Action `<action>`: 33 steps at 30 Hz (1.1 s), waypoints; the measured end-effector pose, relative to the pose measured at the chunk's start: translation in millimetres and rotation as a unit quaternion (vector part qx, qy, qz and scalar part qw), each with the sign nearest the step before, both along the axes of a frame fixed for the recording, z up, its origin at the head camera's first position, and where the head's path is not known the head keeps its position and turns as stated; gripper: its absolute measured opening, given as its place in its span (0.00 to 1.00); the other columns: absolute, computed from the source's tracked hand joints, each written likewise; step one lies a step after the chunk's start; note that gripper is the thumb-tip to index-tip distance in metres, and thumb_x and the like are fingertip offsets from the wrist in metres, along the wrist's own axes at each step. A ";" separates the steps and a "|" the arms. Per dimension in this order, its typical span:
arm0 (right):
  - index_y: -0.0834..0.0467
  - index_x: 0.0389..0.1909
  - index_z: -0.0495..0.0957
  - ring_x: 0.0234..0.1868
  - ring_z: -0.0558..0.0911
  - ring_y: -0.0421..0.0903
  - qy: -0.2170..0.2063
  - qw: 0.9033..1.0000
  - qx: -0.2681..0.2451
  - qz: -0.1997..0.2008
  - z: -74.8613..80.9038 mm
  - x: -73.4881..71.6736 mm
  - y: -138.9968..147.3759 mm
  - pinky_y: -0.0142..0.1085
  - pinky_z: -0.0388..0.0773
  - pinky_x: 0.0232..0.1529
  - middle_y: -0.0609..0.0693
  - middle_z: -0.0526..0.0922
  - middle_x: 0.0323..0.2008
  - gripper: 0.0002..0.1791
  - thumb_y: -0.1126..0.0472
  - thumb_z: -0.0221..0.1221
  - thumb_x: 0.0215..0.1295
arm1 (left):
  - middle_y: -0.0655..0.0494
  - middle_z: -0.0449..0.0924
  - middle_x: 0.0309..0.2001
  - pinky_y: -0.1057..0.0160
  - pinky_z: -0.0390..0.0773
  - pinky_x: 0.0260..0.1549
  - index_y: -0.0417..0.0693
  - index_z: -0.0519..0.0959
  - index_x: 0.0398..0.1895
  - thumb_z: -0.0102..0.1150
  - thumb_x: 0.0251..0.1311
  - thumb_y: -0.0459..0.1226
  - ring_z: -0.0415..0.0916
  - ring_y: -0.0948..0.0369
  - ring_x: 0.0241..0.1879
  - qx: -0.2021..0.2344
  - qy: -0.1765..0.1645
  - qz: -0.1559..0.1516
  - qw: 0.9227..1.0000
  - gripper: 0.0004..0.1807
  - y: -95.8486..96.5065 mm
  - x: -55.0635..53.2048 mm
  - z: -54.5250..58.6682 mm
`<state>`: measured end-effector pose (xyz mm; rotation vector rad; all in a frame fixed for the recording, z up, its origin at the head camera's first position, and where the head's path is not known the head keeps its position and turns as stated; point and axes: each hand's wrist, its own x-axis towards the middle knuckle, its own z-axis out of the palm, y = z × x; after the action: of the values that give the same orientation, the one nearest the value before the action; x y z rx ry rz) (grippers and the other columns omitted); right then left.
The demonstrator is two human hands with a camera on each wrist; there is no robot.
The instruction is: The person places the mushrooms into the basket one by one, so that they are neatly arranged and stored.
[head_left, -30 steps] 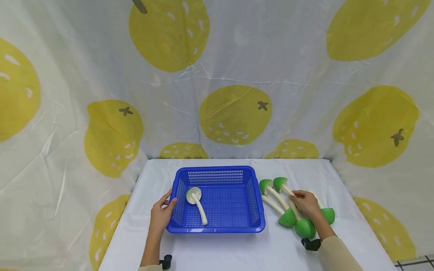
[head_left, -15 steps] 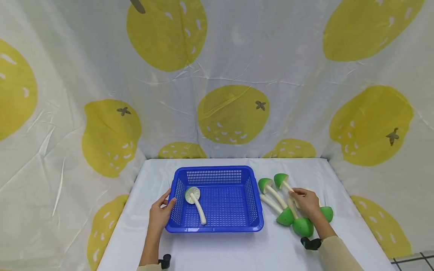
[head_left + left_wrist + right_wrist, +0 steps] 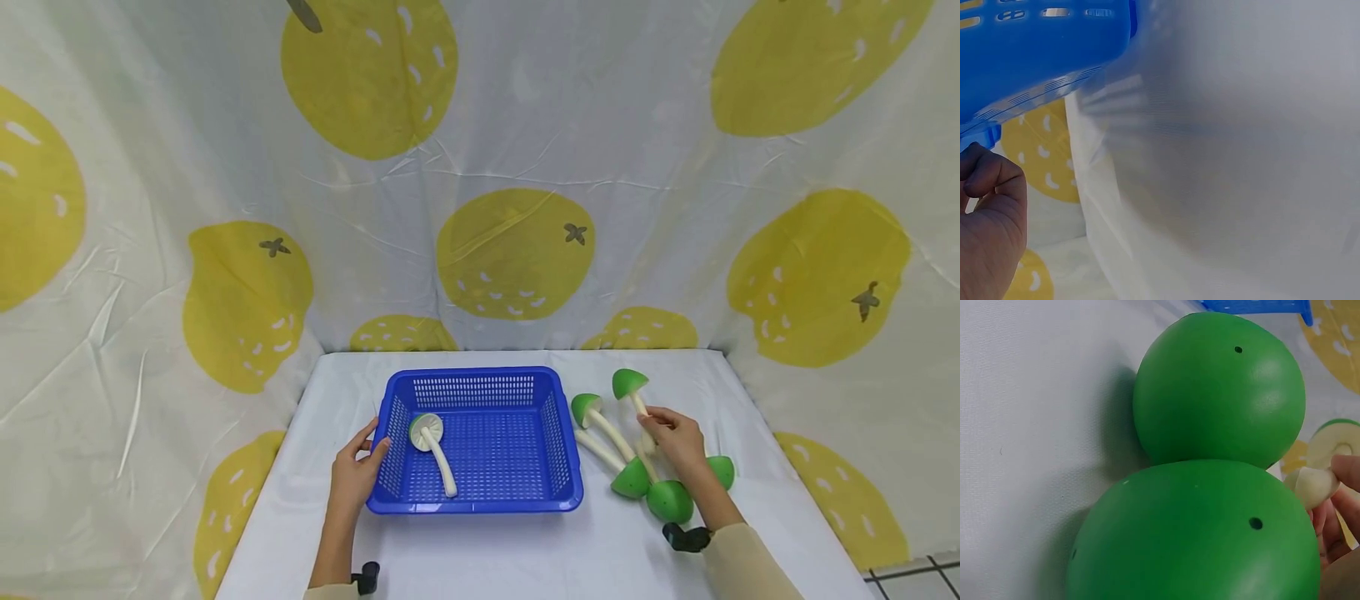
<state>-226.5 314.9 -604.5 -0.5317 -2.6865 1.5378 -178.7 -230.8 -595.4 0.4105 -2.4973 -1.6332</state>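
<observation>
My right hand [image 3: 679,439] pinches the white stem of a toy mushroom [image 3: 628,383] between thumb and fingers, its green cap pointing away from me. In the right wrist view the pale stem end [image 3: 1314,487] pokes out below the thumb. Under and around that hand lie several more green-capped mushrooms [image 3: 670,502], some partly hidden by it. My left hand [image 3: 356,481] grips the left rim of a blue plastic basket [image 3: 474,507]. Inside the basket, towards its left, rests one mushroom [image 3: 442,467] with its gilled underside showing.
Another mushroom [image 3: 587,410] lies just beyond the basket's right side. White cloth [image 3: 480,558] covers the table. Lemon-print curtain [image 3: 517,250] encloses the table at the back and both sides.
My right hand has raised the mushroom's cap end up and away from the others, with its stem still pinched. My left hand stays on the basket rim.
</observation>
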 end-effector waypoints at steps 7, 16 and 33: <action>0.59 0.66 0.78 0.35 0.79 0.31 0.013 1.000 -0.026 0.003 6.8 -2.4 -6.6 0.32 0.82 0.39 0.45 0.84 0.43 0.32 0.43 0.64 0.70 | 0.48 0.75 0.42 0.66 0.78 0.27 0.57 0.74 0.73 0.66 0.68 0.45 0.81 0.59 0.28 0.000 0.003 0.002 1.000 0.30 -0.4 0.1 -0.4; 0.61 0.66 0.78 0.35 0.80 0.31 0.031 0.998 -0.055 0.014 20.0 -1.4 -20.5 0.33 0.82 0.40 0.47 0.84 0.48 0.32 0.44 0.64 0.70 | 0.48 0.74 0.42 0.66 0.76 0.26 0.56 0.74 0.72 0.67 0.68 0.45 0.78 0.60 0.27 0.000 0.004 0.003 1.000 0.30 0.1 -0.5 0.2; 0.64 0.63 0.78 0.33 0.82 0.33 0.085 0.989 -0.112 0.037 36.3 -5.2 -51.3 0.30 0.82 0.35 0.41 0.84 0.39 0.27 0.51 0.65 0.71 | 0.49 0.74 0.41 0.67 0.75 0.25 0.55 0.75 0.71 0.67 0.68 0.44 0.77 0.59 0.25 0.003 0.005 0.013 1.000 0.29 1.4 -2.6 3.1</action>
<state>-231.7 263.6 -568.2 -0.2897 -2.4509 1.8259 -181.3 -229.4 -592.3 0.4344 -2.4703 -1.6286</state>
